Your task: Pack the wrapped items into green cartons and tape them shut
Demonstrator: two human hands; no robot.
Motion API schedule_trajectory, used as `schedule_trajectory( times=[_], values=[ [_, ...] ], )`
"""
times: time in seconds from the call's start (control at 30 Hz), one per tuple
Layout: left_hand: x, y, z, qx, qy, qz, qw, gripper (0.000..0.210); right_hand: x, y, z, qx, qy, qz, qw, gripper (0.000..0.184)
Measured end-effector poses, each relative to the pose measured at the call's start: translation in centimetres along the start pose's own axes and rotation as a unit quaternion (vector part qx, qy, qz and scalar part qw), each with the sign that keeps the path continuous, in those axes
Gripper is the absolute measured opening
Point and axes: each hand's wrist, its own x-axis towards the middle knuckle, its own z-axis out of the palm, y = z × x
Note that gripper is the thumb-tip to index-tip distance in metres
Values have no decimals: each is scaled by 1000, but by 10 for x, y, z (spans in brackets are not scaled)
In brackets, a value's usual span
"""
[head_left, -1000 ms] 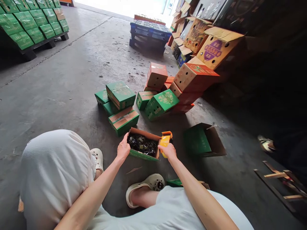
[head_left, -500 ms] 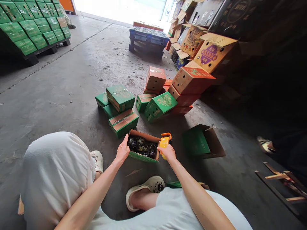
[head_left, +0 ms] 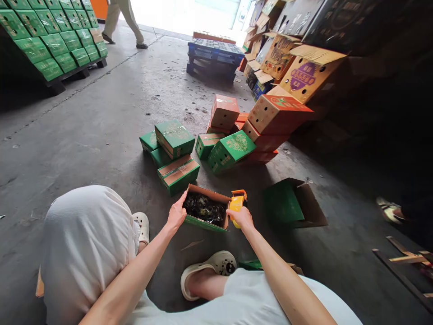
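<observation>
An open green cardboard box [head_left: 204, 224] sits on the floor in front of me, its brown inner walls showing. Inside lie dark, shiny plastic-wrapped contents [head_left: 205, 208] that I cannot identify. My left hand [head_left: 177, 213] grips the box's left end, index finger stretched along the edge and the other fingers partly hidden. At the opposite end, my right hand [head_left: 242, 217] is closed around a yellow tape dispenser [head_left: 237, 201], held close against the box's right wall. Four flaps are not distinguishable around the opening.
Taped green boxes [head_left: 175, 138] are stacked just beyond, beside red boxes [head_left: 277, 110]. An empty green carton [head_left: 283, 204] lies to the right. Farther off are blue pallets [head_left: 214, 56], piled cartons [head_left: 302, 74] and a loaded pallet [head_left: 54, 47]. A person's legs [head_left: 123, 20] show at the back.
The whole view has shifted slightly, so things appear farther right. A walking person's legs have come into view at the upper left. Both hands keep their places at the box.
</observation>
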Motion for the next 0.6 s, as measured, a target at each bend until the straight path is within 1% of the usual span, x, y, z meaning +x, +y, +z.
schedule_trajectory(
  times=[0.1, 0.2, 0.27, 0.33, 0.4, 0.5, 0.6],
  values=[
    [-1, -4, 1, -2, -13, 28, 1000, 91, -3, -2, 0, 0, -8, 15, 1000, 32],
    [-2, -8, 7, 11, -37, 49, 998, 86, -4, -3, 1, -6, -5, 22, 1000, 38],
    [-2, -9, 11, 31, -57, 54, 996, 82, -5, -3, 2, -12, -5, 26, 1000, 42],
    [0, -8, 14, 70, -73, 57, 993, 76, -5, -3, 4, -15, -8, 20, 1000, 42],
    [4, -5, 15, 127, -92, 75, 985, 68, -6, -2, 5, -17, -7, 12, 1000, 41],
    [14, 1, 13, 209, -133, 111, 963, 56, -6, -1, 6, -12, -7, 8, 1000, 42],
    [22, 8, 11, 258, -169, 123, 943, 50, -6, 0, 7, -2, -11, 7, 1000, 43]
  ],
)
